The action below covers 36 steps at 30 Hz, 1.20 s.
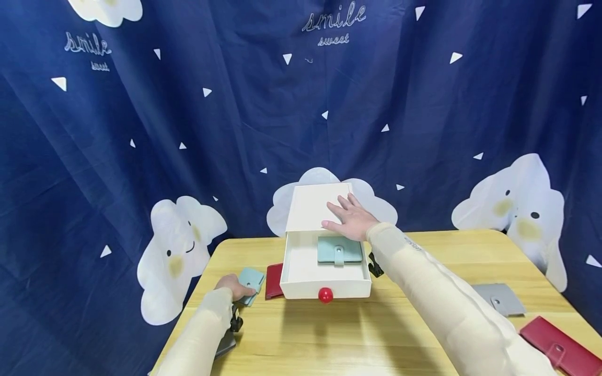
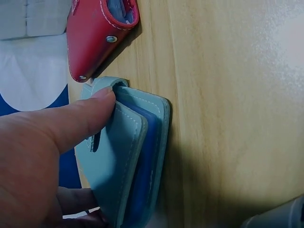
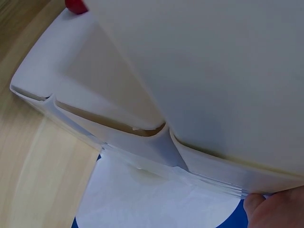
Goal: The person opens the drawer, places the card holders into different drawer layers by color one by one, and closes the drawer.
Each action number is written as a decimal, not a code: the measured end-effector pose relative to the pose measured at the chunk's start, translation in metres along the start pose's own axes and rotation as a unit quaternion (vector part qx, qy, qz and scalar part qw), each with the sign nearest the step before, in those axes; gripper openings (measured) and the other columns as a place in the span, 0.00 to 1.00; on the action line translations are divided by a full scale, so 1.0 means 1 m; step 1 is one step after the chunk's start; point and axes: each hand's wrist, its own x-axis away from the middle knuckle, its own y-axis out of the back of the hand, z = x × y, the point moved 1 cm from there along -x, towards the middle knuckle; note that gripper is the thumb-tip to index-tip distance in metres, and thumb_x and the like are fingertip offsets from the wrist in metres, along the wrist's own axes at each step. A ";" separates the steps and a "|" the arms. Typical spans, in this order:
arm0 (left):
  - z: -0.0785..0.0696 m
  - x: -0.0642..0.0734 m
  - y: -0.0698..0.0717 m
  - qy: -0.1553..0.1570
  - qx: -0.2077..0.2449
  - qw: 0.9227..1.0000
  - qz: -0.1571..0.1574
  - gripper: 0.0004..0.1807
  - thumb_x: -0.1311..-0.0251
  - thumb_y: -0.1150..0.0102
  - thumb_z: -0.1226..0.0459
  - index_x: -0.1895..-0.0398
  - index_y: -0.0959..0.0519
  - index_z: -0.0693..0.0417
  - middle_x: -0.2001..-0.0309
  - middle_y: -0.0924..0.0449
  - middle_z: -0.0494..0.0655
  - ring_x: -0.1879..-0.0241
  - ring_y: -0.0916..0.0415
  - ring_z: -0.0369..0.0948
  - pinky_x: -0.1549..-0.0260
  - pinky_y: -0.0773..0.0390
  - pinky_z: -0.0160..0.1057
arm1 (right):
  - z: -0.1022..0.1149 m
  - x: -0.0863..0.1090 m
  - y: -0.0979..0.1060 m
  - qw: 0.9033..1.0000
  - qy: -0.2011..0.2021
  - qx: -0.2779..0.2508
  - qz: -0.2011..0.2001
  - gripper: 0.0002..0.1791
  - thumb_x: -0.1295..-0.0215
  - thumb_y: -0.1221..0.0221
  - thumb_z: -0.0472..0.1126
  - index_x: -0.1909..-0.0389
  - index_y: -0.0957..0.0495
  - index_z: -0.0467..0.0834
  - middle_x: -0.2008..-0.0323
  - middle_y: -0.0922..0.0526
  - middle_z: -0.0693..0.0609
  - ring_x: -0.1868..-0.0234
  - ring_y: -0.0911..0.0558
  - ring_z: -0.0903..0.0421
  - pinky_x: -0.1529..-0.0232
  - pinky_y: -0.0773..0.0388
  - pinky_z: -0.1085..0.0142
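Note:
My left hand is at the table's left side, holding a light blue card holder with a snap strap. In the left wrist view its thumb lies on the strap, with other fingers at the lower left, partly hidden. With fingers spread, my right hand rests on top of a white drawer box. The box's drawer is pulled out toward me and has a red knob. Inside it, at the right, lies another light blue card holder. The right wrist view shows the box side close up.
A red card holder lies between the box and my left hand. A dark card holder is partly hidden near my left forearm. On the right lie a grey card holder and a red wallet. A blue curtain hangs behind.

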 end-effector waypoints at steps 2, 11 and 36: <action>0.000 0.001 0.001 0.001 0.001 1.000 -0.003 0.32 0.52 0.29 0.48 0.59 0.27 0.67 0.70 0.27 0.53 0.71 0.30 0.46 0.73 0.27 0.40 | 0.000 0.000 0.000 1.000 0.002 0.000 -0.002 0.46 0.36 0.64 0.75 0.24 0.50 0.52 0.25 0.56 0.42 0.25 0.66 0.41 0.28 0.62 0.47; -0.002 0.001 0.002 0.008 0.004 1.000 -0.010 0.34 0.54 0.27 0.49 0.58 0.29 0.68 0.69 0.27 0.54 0.70 0.29 0.47 0.70 0.26 0.41 | 0.000 0.002 0.000 1.000 -0.005 -0.003 0.003 0.46 0.36 0.64 0.75 0.24 0.51 0.53 0.25 0.56 0.42 0.25 0.67 0.42 0.28 0.63 0.47; 0.015 -0.008 0.011 -0.043 0.091 0.995 0.024 0.16 0.43 0.37 0.62 0.58 0.20 0.69 0.70 0.21 0.51 0.75 0.28 0.42 0.78 0.29 0.38 | 0.000 0.003 0.002 1.000 0.005 -0.012 -0.005 0.45 0.35 0.63 0.74 0.25 0.49 0.52 0.25 0.55 0.42 0.25 0.65 0.41 0.28 0.62 0.47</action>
